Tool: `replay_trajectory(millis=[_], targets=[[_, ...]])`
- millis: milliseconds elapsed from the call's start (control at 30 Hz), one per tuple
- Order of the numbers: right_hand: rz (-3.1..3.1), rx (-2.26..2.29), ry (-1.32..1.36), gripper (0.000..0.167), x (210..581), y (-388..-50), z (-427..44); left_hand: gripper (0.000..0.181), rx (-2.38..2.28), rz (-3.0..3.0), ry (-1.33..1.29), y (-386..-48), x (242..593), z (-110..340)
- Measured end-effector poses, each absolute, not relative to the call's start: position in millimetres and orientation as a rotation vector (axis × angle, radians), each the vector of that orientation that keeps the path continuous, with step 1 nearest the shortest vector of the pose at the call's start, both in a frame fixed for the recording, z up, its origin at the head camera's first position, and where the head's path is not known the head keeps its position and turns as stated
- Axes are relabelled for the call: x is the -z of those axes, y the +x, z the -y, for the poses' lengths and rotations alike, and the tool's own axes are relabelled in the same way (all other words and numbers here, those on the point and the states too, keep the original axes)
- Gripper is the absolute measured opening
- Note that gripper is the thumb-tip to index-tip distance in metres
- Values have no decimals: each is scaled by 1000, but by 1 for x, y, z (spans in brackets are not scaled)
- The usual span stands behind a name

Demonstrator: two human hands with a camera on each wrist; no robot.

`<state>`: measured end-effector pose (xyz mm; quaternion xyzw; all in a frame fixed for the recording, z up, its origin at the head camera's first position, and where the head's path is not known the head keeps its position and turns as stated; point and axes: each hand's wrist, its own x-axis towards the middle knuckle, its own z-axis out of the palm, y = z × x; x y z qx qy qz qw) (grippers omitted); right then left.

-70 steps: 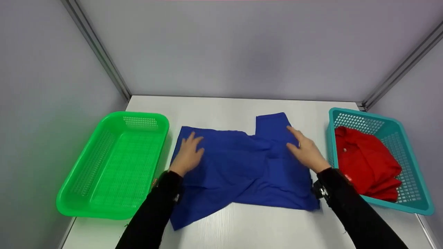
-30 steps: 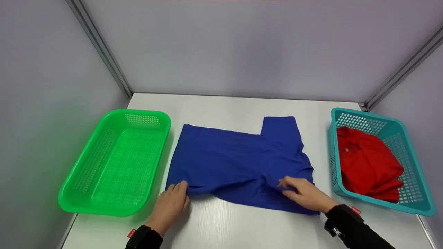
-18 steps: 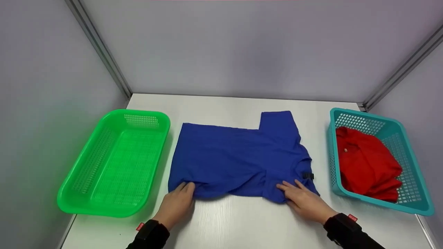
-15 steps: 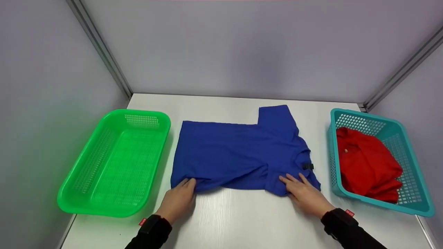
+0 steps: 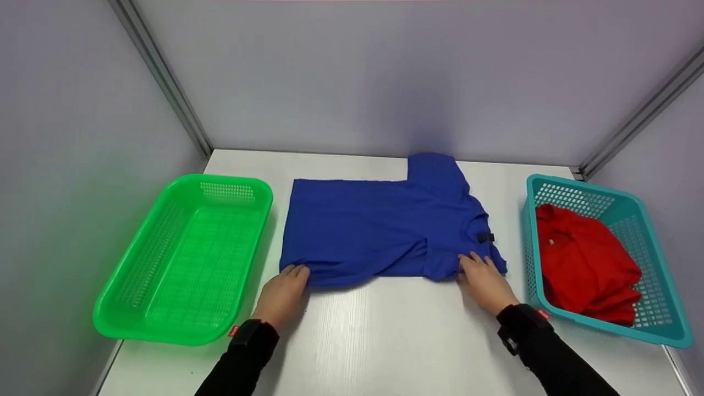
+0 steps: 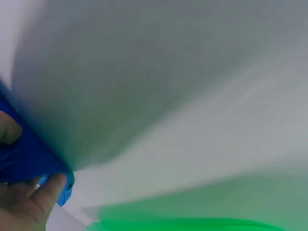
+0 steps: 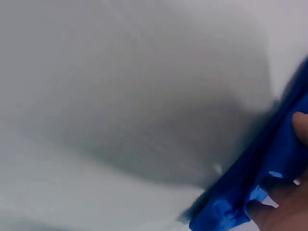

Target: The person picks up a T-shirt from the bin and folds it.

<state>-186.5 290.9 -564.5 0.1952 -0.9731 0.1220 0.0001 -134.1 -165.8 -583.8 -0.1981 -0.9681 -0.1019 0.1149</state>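
A blue T-shirt [image 5: 357, 220] lies folded lengthwise on the white table, its neck with a black label towards the right and one sleeve pointing away at the back. At its near left corner my left hand [image 5: 283, 291] holds the hem; thumb and fingers are on the cloth in the left wrist view. My right hand [image 5: 484, 280] lies on the near right part by the neck, fingers spread over the fabric. In the right wrist view, bunched blue cloth [image 7: 269, 159] shows by the right fingers. The layers underneath are hidden.
To the left stands a green plastic basket [image 5: 264, 231] with nothing in it. A teal basket [image 5: 610, 329] on the right contains a red garment [image 5: 586, 264] with a button. Grey panels [image 5: 341, 82] enclose the table [image 5: 352, 352] at the back and sides.
The near side of the shirt was tucked over and straightened. Both hands then slid the shirt away from me, until its far sleeve reached the back panel.
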Motion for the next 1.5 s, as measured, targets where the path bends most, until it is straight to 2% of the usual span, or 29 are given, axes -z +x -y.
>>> replay_trajectory(millis=[100,333,600,733,833,1000,1133,1200,1333,1500], targets=[[2968,-518,526,13,551,-174,-300,35,228,2764,-547,-129,573,167],[2837,-708,536,17,501,-144,-327,35,256,2714,-472,-118,551,174],[2810,-807,826,36,433,-127,-347,36,273,2559,-566,-110,540,185],[2900,-820,926,35,414,-120,-356,37,244,2526,-625,-104,535,190],[3074,-885,959,26,412,-117,-361,36,176,2523,-658,-100,535,195],[3335,-1010,968,11,430,-115,-363,33,164,2632,-608,-90,537,197],[3344,-1123,929,7,442,-118,-364,26,496,2751,-386,-85,541,191],[3319,-1162,914,6,444,-120,-364,29,654,2708,-320,-85,545,187],[3291,-1155,902,7,446,-123,-363,36,681,2618,-410,-86,552,184],[3273,-1118,870,6,447,-125,-361,28,609,2620,-498,-91,553,184]])
